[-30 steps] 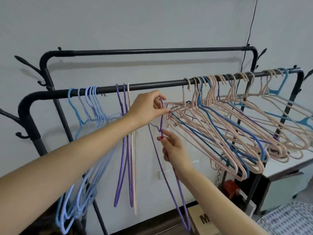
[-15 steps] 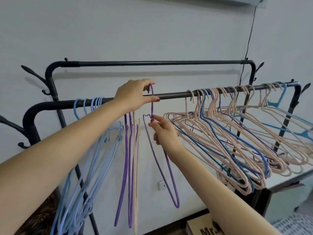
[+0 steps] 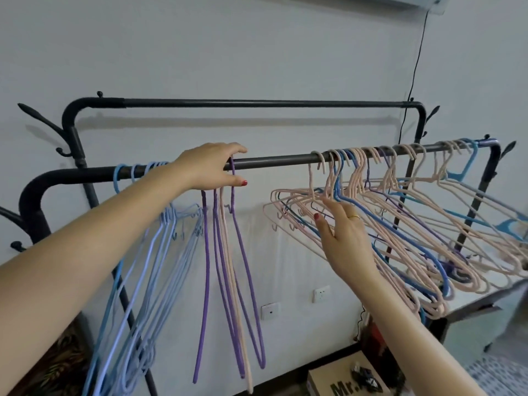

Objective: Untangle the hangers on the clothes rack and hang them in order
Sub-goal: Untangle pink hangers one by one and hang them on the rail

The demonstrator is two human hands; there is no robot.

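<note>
On the front rail (image 3: 280,160), purple hanger (image 3: 245,247) hook in left grip (image 3: 213,167); right grip (image 3: 341,238) loose-fingered, touching tangled hangers (image 3: 400,224).

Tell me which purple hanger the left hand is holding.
The rightmost purple wire hanger: the left hand pinches its hook at the black rack rail. The other purple hangers hang free further left.

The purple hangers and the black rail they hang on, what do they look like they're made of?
Purple hangers: probably wire under a matte, grippy coating; thin rods with a dull, faintly ribbed surface. Whether that is rubber or flocking cannot be told.
Black rail: seemingly painted or powder-coated metal tube; a smooth round bar with a soft sheen along it and bent corners.
</note>
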